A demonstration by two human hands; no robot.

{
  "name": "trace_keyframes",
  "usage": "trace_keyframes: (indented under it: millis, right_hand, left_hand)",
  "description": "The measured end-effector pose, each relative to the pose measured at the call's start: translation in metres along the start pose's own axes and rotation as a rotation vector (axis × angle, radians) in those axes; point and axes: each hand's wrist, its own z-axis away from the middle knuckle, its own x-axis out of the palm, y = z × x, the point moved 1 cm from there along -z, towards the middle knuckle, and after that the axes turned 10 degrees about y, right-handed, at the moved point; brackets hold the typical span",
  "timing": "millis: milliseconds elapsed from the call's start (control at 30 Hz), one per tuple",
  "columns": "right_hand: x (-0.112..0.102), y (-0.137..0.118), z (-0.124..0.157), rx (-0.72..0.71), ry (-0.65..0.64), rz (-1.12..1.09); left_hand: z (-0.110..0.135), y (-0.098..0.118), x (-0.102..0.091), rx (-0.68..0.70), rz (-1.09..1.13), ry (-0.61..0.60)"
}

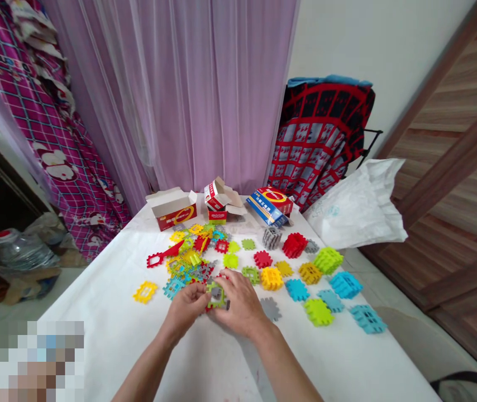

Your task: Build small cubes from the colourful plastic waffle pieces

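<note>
Between my two hands is a green square plastic building tile [217, 295] with an open middle, some grey showing through it and red at its lower edge. My left hand [186, 310] pinches its left side with thumb and fingertips. Curled round its right side is my right hand [241, 301], which hides part of it. Just beyond lies a heap of mixed tiles [188, 262] in yellow, blue, red and grey. A flat grey tile [270, 309] rests to the right of my right hand, and a yellow window tile [145, 291] lies apart on the left.
Stacks of tiles sorted by colour, such as a blue stack [346, 285] and a red stack [295, 245], stand on the right of the white table [113, 346]. Open cardboard boxes [175, 215] line the back. A white bag [356, 206] sits at the right edge.
</note>
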Motion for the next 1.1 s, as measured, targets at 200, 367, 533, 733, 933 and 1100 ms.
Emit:
trace_keyframes:
  millis: [200,367,533,733,933,1100]
  right_hand:
    - [-0.044,0.036,-0.022,0.127,-0.052,0.165]
    - [-0.079,0.077,-0.052,0.222,-0.214,0.364]
    - [-0.064,0.083,-0.054,0.161,-0.370,0.457]
    - [-0.050,0.088,-0.050,0.161,-0.395,0.500]
    - [-0.049,0.092,-0.052,0.158,-0.425,0.518]
    - [-0.049,0.091,-0.051,0.135,-0.432,0.529]
  left_hand:
    - [-0.001,-0.008,-0.020,0.184,-0.099,0.066]
    - [0.000,-0.040,-0.054,0.425,-0.256,0.450]
    - [0.001,-0.053,-0.066,0.506,-0.231,0.544]
    - [-0.006,-0.057,-0.066,0.468,-0.181,0.497]
    - [-0.007,-0.063,-0.066,0.450,-0.173,0.492]
    - [-0.008,-0.064,-0.066,0.444,-0.183,0.486]
